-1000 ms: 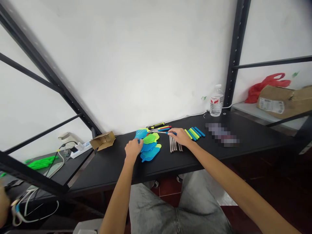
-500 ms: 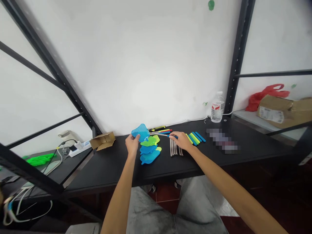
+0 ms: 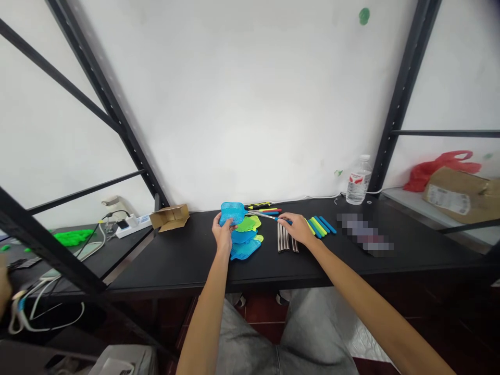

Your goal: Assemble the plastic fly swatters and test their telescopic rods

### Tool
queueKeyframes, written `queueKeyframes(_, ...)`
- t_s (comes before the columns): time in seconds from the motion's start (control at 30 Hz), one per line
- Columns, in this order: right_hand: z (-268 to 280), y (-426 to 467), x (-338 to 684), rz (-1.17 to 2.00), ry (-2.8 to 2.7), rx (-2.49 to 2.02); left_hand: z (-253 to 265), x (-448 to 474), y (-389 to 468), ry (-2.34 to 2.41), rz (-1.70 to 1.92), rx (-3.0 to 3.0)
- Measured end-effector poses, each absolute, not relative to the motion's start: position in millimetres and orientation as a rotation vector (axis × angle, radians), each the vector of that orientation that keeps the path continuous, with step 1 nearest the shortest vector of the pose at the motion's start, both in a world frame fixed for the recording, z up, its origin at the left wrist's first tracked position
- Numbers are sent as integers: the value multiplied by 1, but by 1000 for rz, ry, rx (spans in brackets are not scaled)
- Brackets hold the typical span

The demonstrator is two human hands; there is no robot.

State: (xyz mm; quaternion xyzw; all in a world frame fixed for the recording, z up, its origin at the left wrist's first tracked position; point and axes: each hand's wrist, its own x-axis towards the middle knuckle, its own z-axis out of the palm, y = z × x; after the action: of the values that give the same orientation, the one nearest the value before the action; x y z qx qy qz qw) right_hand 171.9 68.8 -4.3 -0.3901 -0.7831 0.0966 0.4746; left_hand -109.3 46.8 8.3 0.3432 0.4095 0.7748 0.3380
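Observation:
My left hand (image 3: 222, 234) pinches the blue mesh head (image 3: 232, 212) of a fly swatter above the table. A thin metal rod (image 3: 261, 214) runs from the head's neck to a blue handle (image 3: 284, 221). My right hand (image 3: 299, 228) is closed around that handle. Below the left hand lies an overlapping pile of loose swatter heads, among them a green head (image 3: 249, 224) and a blue head (image 3: 245, 250). Several metal rods (image 3: 282, 239) lie side by side near my right hand. Right of them is a row of blue and yellow-green handles (image 3: 321, 226).
Several swatters (image 3: 258, 206) lie by the wall on the black table (image 3: 175, 265). An open cardboard box (image 3: 170, 219) stands at left, a water bottle (image 3: 358, 179) at back right. Black shelf posts (image 3: 406, 88) frame both sides. A power strip (image 3: 133, 225) sits left.
The blue head has turned in my left hand, its neck now pointing right in line with the metal rod. My right hand still grips the handle. The whole view has shifted slightly.

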Motion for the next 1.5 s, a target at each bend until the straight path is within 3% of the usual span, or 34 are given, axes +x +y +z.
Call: queueKeyframes(1.5, -11, 77, 179, 217, -1960, -913, -2, -113, 46, 1147, 1927, 1181)
